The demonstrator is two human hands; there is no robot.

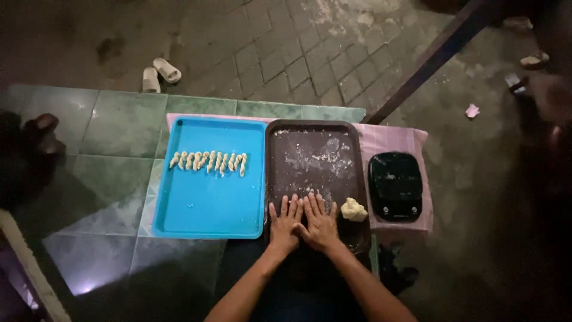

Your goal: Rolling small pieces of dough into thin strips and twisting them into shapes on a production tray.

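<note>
both hands lie flat and open, palms down, fingers spread a little, and they grip nothing; if some dough is under the palms, i cannot tell. the left hand (284,223) and the right hand (320,223) touch each other at the thumbs side, and both press on the near part of the brown tray (280,179). the forearms come up from the bottom edge of the view and meet there. just beside the right hand, on its right, a small dough lump (354,209) sits on the same tray, near the right rim, apart from the fingers. the middle and far part of the brown tray has white flour dust and small crumbs on it. to the left of this tray, touching or almost touching its side, is a blue tray (208,209). in the far half of the blue tray is a row of twists (208,161), pale dough pieces lying side by side, each one pointing away from the person. to the right of the brown tray is a black scale (395,185), with some flour spots on top. both the brown tray and the scale rest on a pink cloth (390,140), which shows behind and beside them. all this stands on a green tiled ledge (113,131). farther away the ground is grey paving (286,53), and a pair of light sandals (159,74) lies there, beyond the ledge on the left side.
</note>
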